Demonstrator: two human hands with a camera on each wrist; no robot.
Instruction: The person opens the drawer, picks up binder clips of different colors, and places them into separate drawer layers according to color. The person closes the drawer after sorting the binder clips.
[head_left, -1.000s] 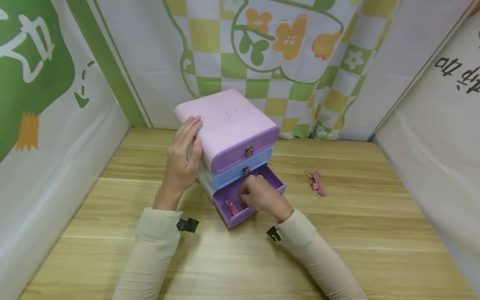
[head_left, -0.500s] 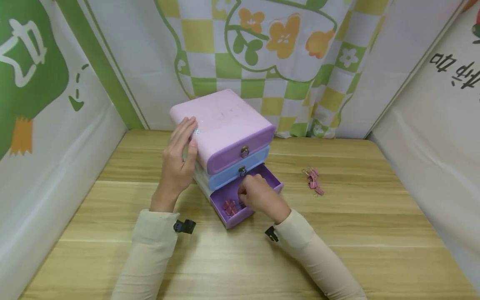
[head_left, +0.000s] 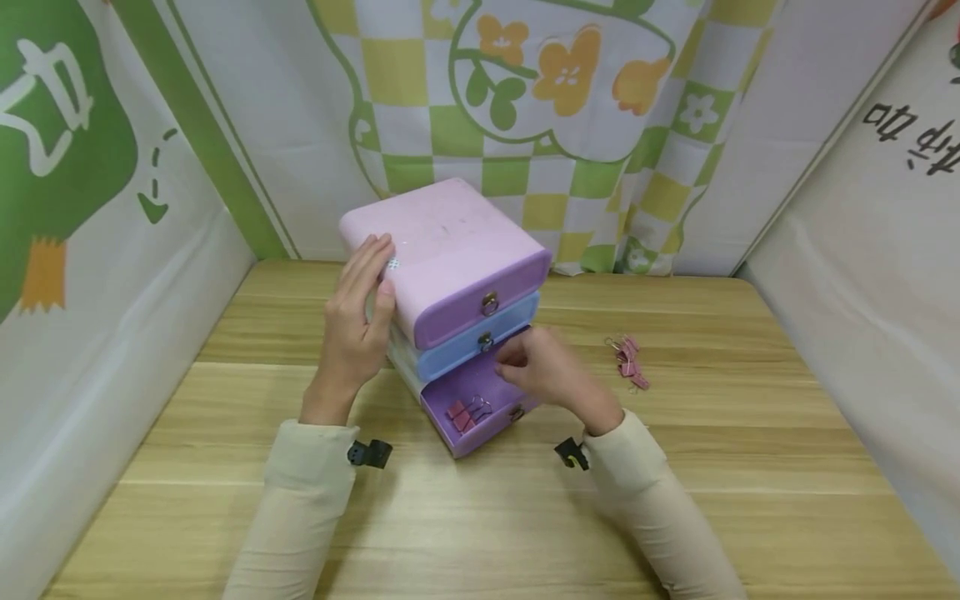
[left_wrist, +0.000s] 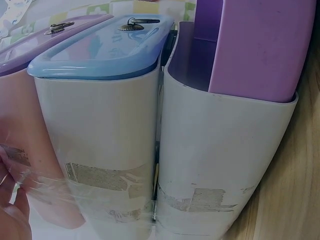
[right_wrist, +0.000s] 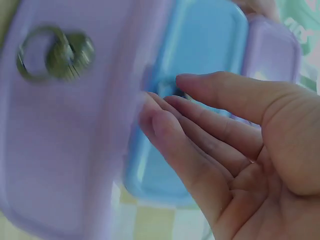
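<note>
My left hand (head_left: 352,329) rests against the left side of a pink-topped drawer cabinet (head_left: 450,242), fingertips on its upper edge. The lowest purple drawer (head_left: 480,438) is pulled out. Inside it, near the front left, lie pink binder clips (head_left: 461,415) with wire handles. Over the drawer's right end is my right hand (head_left: 555,375). In the right wrist view, that hand's (right_wrist: 225,150) thumb and bent fingers stand apart with nothing visible between them. The left wrist view shows the pulled-out drawer (left_wrist: 265,50) and only part of the left hand (left_wrist: 12,215).
A small heap of pink binder clips (head_left: 628,365) lies on the wooden table (head_left: 750,467), right of the cabinet. The blue middle drawer (head_left: 450,354) and the purple top drawer (head_left: 457,310) are closed. A checked curtain (head_left: 525,183) hangs behind.
My right hand has lifted from among the clips and shifted right and back, uncovering the clips' wire handles and the drawer's ring pull. The left hand keeps its place on the cabinet.
</note>
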